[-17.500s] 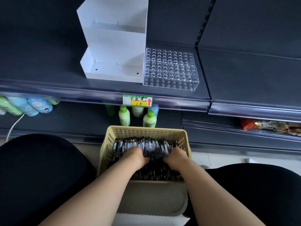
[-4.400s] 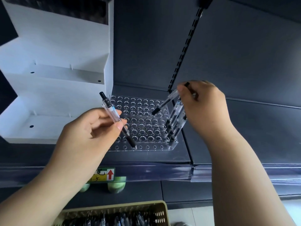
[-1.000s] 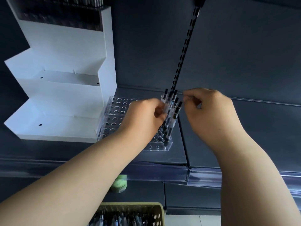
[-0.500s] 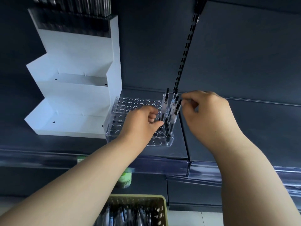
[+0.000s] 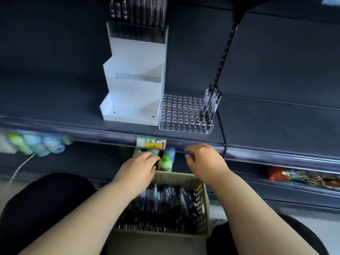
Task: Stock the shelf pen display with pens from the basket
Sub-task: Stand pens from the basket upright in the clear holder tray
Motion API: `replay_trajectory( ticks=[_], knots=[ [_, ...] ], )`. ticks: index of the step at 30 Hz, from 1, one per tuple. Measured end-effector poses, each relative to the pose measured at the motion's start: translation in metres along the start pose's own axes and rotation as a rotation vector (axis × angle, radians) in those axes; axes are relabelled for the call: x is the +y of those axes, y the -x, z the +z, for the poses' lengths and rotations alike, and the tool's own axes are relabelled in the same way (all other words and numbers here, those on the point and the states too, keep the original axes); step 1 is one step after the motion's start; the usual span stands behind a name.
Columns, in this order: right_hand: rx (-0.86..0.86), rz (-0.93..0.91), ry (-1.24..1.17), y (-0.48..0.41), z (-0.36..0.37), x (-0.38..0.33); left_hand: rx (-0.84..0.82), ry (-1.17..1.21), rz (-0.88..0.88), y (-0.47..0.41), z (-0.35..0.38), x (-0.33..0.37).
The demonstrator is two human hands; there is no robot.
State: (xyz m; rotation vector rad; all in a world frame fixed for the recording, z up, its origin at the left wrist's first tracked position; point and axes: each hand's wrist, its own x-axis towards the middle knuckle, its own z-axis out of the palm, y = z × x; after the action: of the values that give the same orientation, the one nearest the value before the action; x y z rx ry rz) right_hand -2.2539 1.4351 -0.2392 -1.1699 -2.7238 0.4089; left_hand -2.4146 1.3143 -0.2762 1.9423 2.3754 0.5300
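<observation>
A clear acrylic pen display with rows of holes stands on the dark shelf. Several pens stand upright in its right-hand column. Below, a beige perforated basket holds a heap of black-and-clear pens. My left hand hovers over the basket's far left rim, fingers loosely curled, holding nothing. My right hand hangs above the basket's far right corner, just under the shelf edge, fingers relaxed and empty.
A white stepped display stand sits left of the acrylic display, with pens in its top tier. A yellow-green price label is on the shelf edge. Green and blue bottles stand on the lower shelf. Snack packets lie at right.
Both hands have left the pens in the display and dropped to just above the basket. The view has tilted down, bringing the basket and my knees into sight.
</observation>
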Motion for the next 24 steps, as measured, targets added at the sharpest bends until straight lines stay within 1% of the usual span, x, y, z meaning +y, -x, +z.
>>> replay_trajectory(
  ticks=[3,4,8,13,18,24],
  knots=[
    [-0.11,0.116,-0.068,0.027,0.027,-0.011,-0.179,0.067,-0.197,0.028,0.007,-0.014],
    [-0.136,0.153,-0.077,0.036,0.036,-0.016,-0.211,0.093,-0.237,0.035,0.008,-0.016],
    [-0.265,0.234,-0.071,0.064,0.071,-0.031,-0.24,0.123,-0.317,0.05,0.014,-0.021],
    [-0.371,0.291,-0.072,0.076,0.086,-0.036,-0.376,0.066,-0.371,0.063,0.028,-0.023],
    [-0.402,0.37,-0.047,0.071,0.093,-0.027,-0.469,0.011,-0.39,0.061,0.048,-0.022],
    [-0.435,0.395,-0.033,0.058,0.116,-0.024,-0.563,0.006,-0.412,0.048,0.074,-0.007]
  ],
)
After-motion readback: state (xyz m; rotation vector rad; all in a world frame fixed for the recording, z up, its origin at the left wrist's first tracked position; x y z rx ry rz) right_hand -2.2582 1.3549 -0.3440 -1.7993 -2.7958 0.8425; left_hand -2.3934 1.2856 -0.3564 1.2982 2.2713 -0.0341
